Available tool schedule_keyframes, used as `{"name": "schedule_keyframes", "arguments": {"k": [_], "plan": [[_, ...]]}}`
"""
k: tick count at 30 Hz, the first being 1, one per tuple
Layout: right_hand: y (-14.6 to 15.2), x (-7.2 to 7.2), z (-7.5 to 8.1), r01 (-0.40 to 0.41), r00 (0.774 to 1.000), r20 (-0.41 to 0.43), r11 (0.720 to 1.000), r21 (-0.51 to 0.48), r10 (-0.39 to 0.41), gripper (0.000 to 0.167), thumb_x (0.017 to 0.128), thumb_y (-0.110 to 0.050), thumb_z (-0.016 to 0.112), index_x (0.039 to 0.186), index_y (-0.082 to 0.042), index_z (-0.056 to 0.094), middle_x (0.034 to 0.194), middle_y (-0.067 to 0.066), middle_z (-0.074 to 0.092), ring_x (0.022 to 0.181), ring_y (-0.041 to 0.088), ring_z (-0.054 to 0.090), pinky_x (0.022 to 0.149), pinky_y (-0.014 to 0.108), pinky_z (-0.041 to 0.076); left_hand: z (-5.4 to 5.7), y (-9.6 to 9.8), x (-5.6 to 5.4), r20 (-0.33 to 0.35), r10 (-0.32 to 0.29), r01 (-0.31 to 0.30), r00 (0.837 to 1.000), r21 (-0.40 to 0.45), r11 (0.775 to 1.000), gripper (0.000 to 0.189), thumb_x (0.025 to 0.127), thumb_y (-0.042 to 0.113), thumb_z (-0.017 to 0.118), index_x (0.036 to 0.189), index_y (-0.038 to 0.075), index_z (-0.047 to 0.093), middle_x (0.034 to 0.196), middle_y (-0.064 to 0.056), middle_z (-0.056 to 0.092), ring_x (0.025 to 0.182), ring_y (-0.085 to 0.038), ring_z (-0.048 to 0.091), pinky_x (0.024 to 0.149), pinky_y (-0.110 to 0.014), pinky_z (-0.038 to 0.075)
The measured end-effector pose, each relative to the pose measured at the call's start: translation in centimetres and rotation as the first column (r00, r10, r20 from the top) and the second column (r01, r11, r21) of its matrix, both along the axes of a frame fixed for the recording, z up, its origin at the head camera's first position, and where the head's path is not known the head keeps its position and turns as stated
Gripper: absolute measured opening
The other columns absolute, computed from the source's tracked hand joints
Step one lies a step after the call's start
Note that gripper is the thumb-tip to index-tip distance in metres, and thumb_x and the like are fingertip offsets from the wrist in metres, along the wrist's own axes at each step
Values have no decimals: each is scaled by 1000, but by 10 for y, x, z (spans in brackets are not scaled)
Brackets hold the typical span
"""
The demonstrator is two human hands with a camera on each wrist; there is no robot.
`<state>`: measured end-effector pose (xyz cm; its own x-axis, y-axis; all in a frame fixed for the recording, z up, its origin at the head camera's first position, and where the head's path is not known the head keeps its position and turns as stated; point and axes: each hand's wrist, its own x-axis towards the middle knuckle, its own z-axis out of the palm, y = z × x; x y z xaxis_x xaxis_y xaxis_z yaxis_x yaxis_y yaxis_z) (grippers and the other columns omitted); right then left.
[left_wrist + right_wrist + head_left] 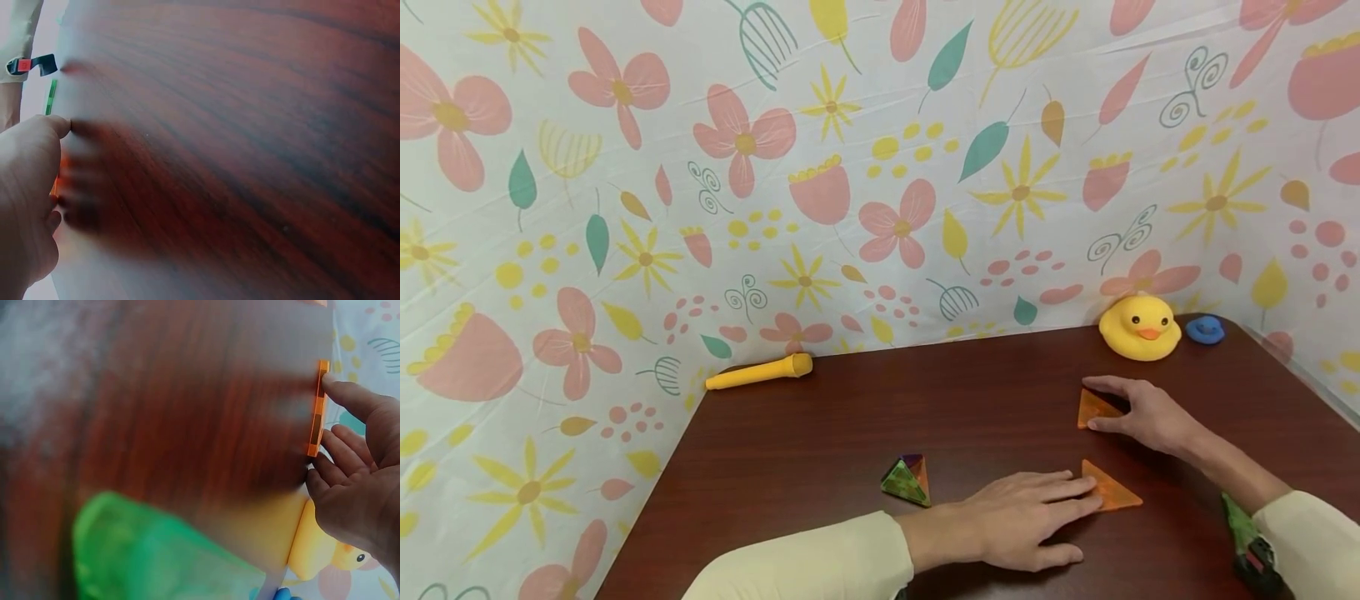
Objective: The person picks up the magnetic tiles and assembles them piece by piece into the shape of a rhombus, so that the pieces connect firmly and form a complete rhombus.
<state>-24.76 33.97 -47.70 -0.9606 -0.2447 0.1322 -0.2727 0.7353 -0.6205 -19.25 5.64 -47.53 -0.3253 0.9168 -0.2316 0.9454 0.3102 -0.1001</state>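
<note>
My left hand (1022, 521) lies palm down with its fingers stretched out, the fingertips on a translucent orange triangle tile (1118, 493) that is flat on the table. In the left wrist view, the tile's orange edge (55, 186) peeks out beyond the hand. Farther back, my right hand (1153, 414) grips a second orange triangle tile (1093, 408), thumb at the near corner and index finger at the far one. The right wrist view shows this tile (318, 409) edge-on between thumb and fingers. Under the right forearm is a green tile (1238, 523), partly hidden by the sleeve.
Left of my left hand sits a small cluster of green, orange and purple triangle tiles (906, 482). A yellow toy microphone (760, 372) lies at the back left edge. A yellow rubber duck (1140, 329) and a small blue toy (1206, 330) stand at the back right, before a flowered cloth.
</note>
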Motion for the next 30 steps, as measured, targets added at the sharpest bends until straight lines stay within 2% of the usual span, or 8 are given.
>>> {"name": "schedule_keyframes", "arguments": {"k": [11,18,24,30], "plan": [[-4,1,0,-13,999,-40,1000,1,13,64,89,-11,87,141,12,58,141,38,57,131,56,52,102,71,44,2,-7,1,-41,13,-11,999,43,999,65,112,58,37,170,35,21,175,15,12,159,-5,8,122,-15,7],[-6,2,2,-11,999,-53,1000,11,12,63,87,-11,89,138,12,61,138,36,61,128,54,57,101,67,47,3,-9,0,-55,8,-3,998,86,996,62,112,56,40,169,34,30,174,13,20,159,-6,13,123,-17,10],[-11,5,4,-30,996,-79,1000,7,30,63,85,-9,91,136,12,60,130,32,66,119,50,65,94,59,54,2,-10,1,-85,12,-4,996,95,996,60,112,56,41,167,35,33,172,12,22,160,-8,13,123,-16,9],[-16,8,6,-38,994,-105,999,20,40,68,81,-5,93,136,12,57,123,30,67,108,44,68,88,56,58,1,-14,2,-90,15,-5,996,103,995,60,112,54,41,168,34,32,173,11,22,160,-8,14,123,-17,11]]}}
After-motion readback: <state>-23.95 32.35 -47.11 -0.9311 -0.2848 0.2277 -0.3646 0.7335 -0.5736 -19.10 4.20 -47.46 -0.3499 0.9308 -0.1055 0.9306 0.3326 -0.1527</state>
